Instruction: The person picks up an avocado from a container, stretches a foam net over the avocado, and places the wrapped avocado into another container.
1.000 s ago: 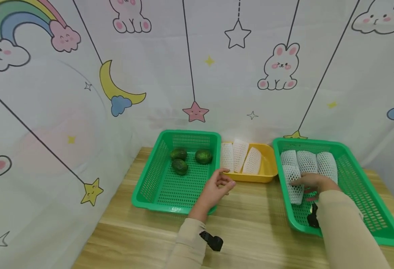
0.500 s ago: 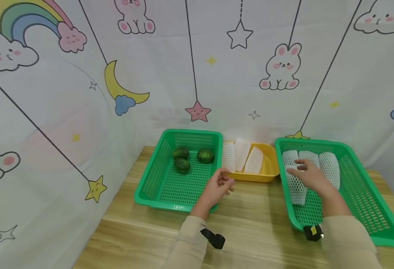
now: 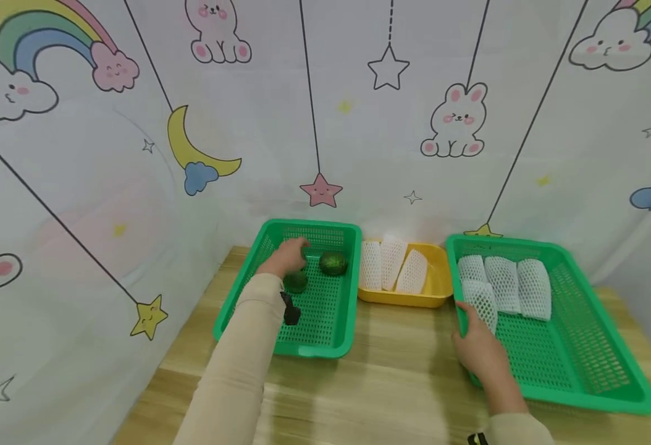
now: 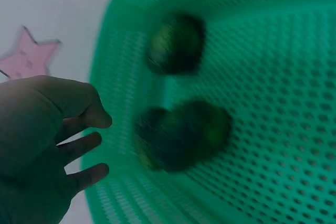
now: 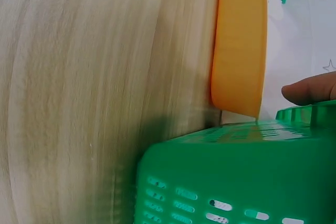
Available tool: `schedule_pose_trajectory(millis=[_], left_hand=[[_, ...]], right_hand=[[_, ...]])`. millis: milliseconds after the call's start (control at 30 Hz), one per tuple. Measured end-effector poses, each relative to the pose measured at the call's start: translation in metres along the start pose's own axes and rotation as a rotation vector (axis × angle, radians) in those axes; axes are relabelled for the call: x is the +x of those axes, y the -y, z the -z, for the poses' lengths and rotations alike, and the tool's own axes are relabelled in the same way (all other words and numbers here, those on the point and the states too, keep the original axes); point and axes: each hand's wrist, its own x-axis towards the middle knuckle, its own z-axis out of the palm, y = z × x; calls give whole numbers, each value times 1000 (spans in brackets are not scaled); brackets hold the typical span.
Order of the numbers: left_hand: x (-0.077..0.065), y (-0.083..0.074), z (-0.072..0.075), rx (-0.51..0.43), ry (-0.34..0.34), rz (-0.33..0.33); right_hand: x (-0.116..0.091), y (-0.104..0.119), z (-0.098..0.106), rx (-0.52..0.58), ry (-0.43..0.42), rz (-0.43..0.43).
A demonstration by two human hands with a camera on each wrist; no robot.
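My left hand (image 3: 288,256) reaches over the left green basket (image 3: 314,351), hiding part of the dark green avocados. One avocado (image 3: 333,263) lies to its right, another (image 3: 296,282) just below it. In the left wrist view the fingers (image 4: 88,177) are loosely bent, apart from the blurred avocados (image 4: 181,135), holding nothing. My right hand (image 3: 480,346) is at the left rim of the right green basket (image 3: 587,398), beside a fruit in a white foam net (image 3: 480,303). Its thumb (image 5: 310,90) shows straight above the rim in the right wrist view.
Between the baskets stands a yellow tray (image 3: 439,281) with several flat white foam nets (image 3: 412,272). More netted fruits (image 3: 503,284) lie at the back of the right basket. A patterned cloth wall (image 3: 381,154) rises behind the wooden table (image 3: 403,383).
My left hand has moved from beside the left basket to above its avocados. My right hand has drawn back from the netted fruits to the right basket's left rim.
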Motion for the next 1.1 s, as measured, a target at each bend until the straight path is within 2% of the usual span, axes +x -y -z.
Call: schedule_pose_trajectory(millis=[67, 167, 233, 400, 467, 633, 767, 933, 1100], left_hand=[[2, 30, -11, 112, 85, 90], [-1, 56, -24, 182, 155, 199], [-3, 62, -28, 202, 153, 233], [-7, 63, -25, 269, 136, 214], [-10, 63, -23, 250, 128, 209], [-13, 54, -15, 109, 95, 167], [-10, 43, -10, 36, 59, 71], [-7, 19, -10, 39, -5, -5], [-4, -17, -16, 52, -54, -95]], right_hand=[[-3, 1, -5, 4, 3, -5], [-6, 2, -10, 4, 2, 7], [-6, 4, -12, 11, -9, 21], [-2, 6, -11, 9, -50, 35], [-1, 7, -9, 7, -53, 34], [0, 5, -6, 16, -40, 22], [0, 3, -4, 22, -27, 4], [0, 0, -3, 33, -19, -5], [0, -3, -3, 44, -21, -17]])
